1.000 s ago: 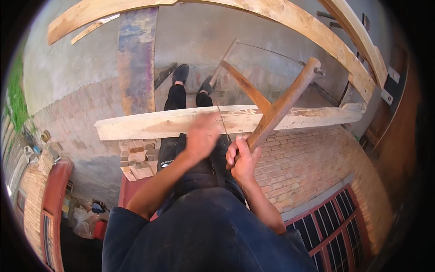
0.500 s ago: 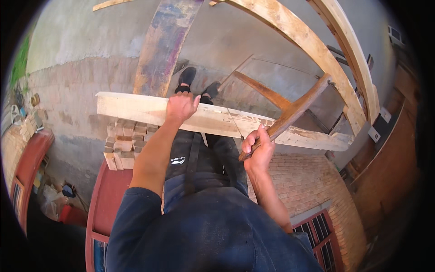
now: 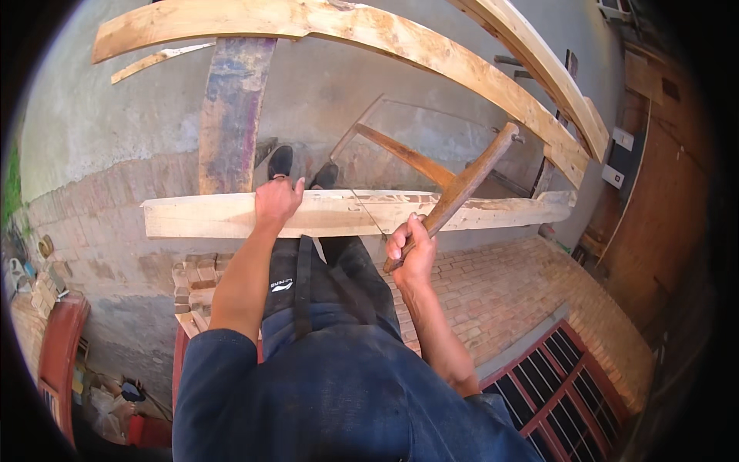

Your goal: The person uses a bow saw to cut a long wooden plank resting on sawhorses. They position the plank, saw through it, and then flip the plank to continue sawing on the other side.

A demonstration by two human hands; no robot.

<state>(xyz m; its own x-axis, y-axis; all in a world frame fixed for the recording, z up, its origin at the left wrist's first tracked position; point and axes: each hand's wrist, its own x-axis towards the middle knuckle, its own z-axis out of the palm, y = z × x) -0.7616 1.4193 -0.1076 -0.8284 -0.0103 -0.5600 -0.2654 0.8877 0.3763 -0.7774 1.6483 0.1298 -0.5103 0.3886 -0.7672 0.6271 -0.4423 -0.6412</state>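
- Right hand [image 3: 412,250], just below the pale plank [image 3: 346,213], is closed around a frame saw's wooden handle [image 3: 454,196].
- Left hand [image 3: 277,202] presses flat, fingers spread, on the plank's top.
- Beyond the plank, two black shoes [image 3: 300,165] stand on concrete floor [image 3: 138,115].

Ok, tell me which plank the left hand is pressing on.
The left hand presses the pale straight plank lying crosswise nearest the person, where the saw cuts; the other pale planks sit farther off, untouched.
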